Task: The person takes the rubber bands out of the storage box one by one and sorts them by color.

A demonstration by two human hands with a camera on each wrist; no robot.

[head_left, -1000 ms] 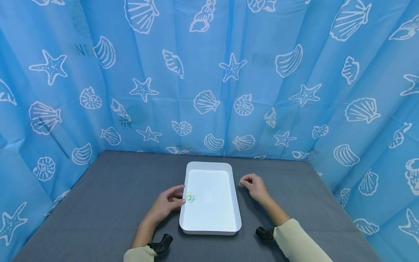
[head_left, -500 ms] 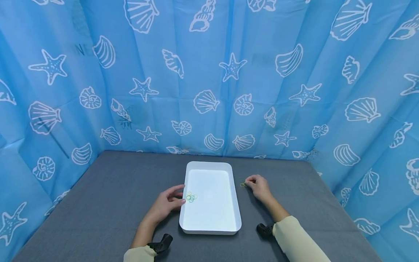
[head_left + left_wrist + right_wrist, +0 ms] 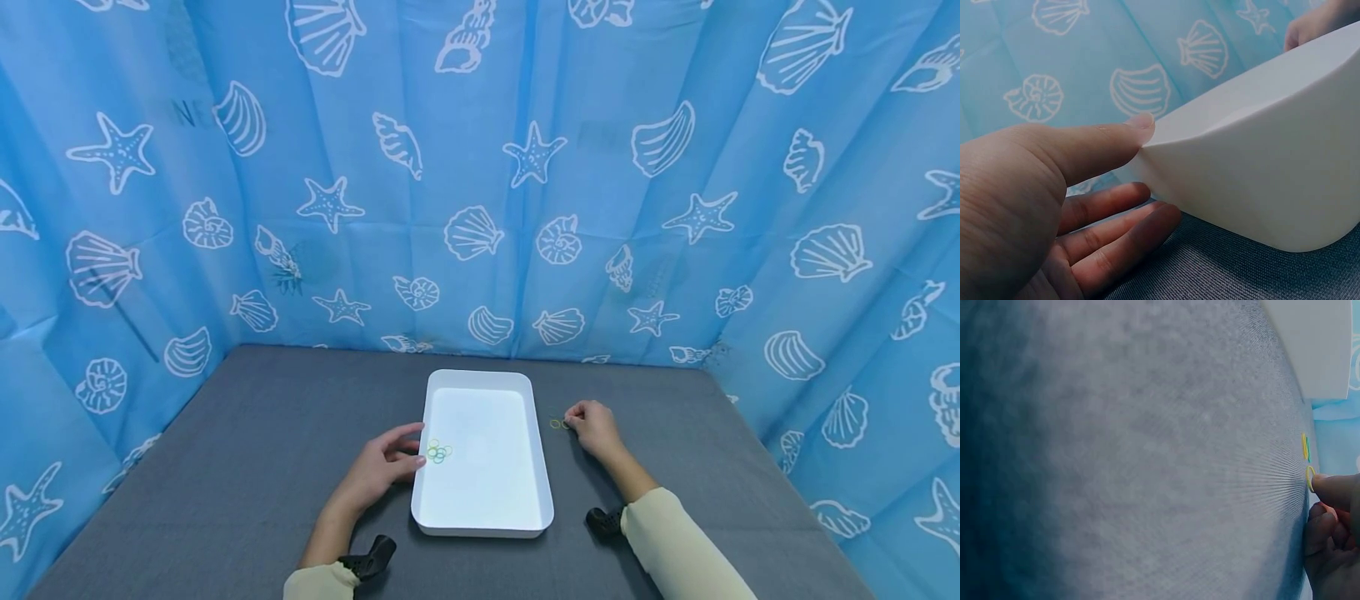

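A white tray (image 3: 491, 467) lies on the grey cloth. My left hand (image 3: 381, 465) is at its left side. In the left wrist view the thumb (image 3: 1110, 142) rests on the tray's rim, and the other visible fingers lie loosely bent beside the outer wall. Several green and yellow rubber bands (image 3: 438, 452) are inside the tray near that edge. Right of the tray, my right hand (image 3: 595, 425) pinches a yellow rubber band (image 3: 1309, 477) at the cloth. Another yellow band (image 3: 1304, 447), with a green one (image 3: 1308, 450) against it, lies just beyond the fingertips.
Grey cloth (image 3: 285, 433) covers the table around the tray. A blue curtain (image 3: 480, 183) with white shells and starfish hangs behind and along the sides. Black wrist devices (image 3: 371, 558) sit on both wrists.
My right hand has drawn slightly right, away from the tray, then nearly stopped. A yellow band now shows more fully left of its fingertips. The left hand and tray stay put.
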